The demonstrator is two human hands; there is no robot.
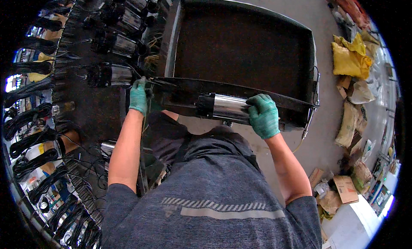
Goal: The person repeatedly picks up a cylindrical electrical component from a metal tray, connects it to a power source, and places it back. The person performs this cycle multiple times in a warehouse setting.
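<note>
- The right hand (263, 116), in a green glove, is wrapped around the right end of a shiny steel cylinder (229, 108), fingers curled over its top in a firm grip.
- The cylinder lies sideways along the near rim of a big black tray (240, 17), with a black cap (205, 105) on its left end.
- The left hand (138, 95), gloved the same green, is clenched at the tray's near left corner, pinching a thin black cable (161, 82) that runs along the rim toward the cylinder.
- The tray is a shallow, dark, rectangular pan; its inside shows only bare bottom.
- To the left, a dark desk (101, 107) carries a row of similar steel cylinders with black ends (107, 75), each lying on its side.
- Further left, coiled bundles of black cable (28, 118) hang or lie in a curved row.
- To the right, on the grey floor (300, 8), lie yellow sacks (349, 60) and brown cardboard boxes (345, 189), well apart from the tray.
- The person wears a grey short-sleeved shirt (214, 193).
</note>
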